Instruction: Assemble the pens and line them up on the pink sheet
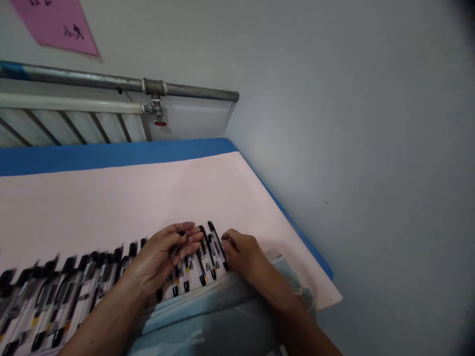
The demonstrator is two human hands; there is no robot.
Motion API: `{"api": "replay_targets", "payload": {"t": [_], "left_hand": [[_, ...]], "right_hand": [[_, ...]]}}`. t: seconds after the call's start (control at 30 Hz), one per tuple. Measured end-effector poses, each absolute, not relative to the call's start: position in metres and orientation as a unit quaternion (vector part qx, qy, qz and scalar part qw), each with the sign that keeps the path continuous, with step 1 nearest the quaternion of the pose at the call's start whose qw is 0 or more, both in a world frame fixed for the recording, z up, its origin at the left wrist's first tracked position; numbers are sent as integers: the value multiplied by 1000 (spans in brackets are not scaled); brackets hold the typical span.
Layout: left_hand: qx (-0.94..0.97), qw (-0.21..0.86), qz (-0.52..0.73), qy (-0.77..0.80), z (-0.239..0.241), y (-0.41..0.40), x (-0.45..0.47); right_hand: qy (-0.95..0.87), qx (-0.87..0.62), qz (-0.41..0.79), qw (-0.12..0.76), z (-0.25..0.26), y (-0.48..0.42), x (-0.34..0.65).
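Note:
Clear-barrelled pens with black caps and tips (198,264) lie side by side on the pink sheet in front of me. My left hand (161,257) is over the row, palm turned partly up, with a small black pen cap (181,233) between thumb and forefinger; its other fingers reach out above the pens. Just right of the rightmost pen (217,245), my right hand (243,252) has its fingers curled together. Whatever those fingers hold, if anything, is hidden. Folded light-blue cloth (193,316) lies under my wrists at the near edge of the pens.
Many more pens (67,291), blurred, stretch away to the left. The pink sheet (148,198) covers a blue tabletop (111,155) pushed against a grey wall (352,148) on the right. Behind it are a radiator (74,123), a metal pipe (200,92) and a red-handled valve (159,123).

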State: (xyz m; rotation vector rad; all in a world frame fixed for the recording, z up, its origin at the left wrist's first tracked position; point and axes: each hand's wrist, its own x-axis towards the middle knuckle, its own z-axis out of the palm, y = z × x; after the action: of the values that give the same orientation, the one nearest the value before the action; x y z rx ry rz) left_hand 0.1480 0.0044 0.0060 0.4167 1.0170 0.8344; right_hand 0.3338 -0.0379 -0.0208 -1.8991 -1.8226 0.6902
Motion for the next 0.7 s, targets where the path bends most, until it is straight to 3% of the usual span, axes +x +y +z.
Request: {"api": "replay_targets", "payload": {"t": [0.17,0.3,0.5,0.7], "left_hand": [[159,817,370,412,2,1,149],[134,834,352,404,3,-6,154],[141,812,353,443,7,-14,163],[165,812,320,459,13,-18,165]], "right_hand": [[-659,-661,211,289,-14,-38,330],[-726,-558,175,362,-7,-39,317],[-793,-546,114,243,-9,-40,301],[-775,-564,129,256,-11,-42,304]]}}
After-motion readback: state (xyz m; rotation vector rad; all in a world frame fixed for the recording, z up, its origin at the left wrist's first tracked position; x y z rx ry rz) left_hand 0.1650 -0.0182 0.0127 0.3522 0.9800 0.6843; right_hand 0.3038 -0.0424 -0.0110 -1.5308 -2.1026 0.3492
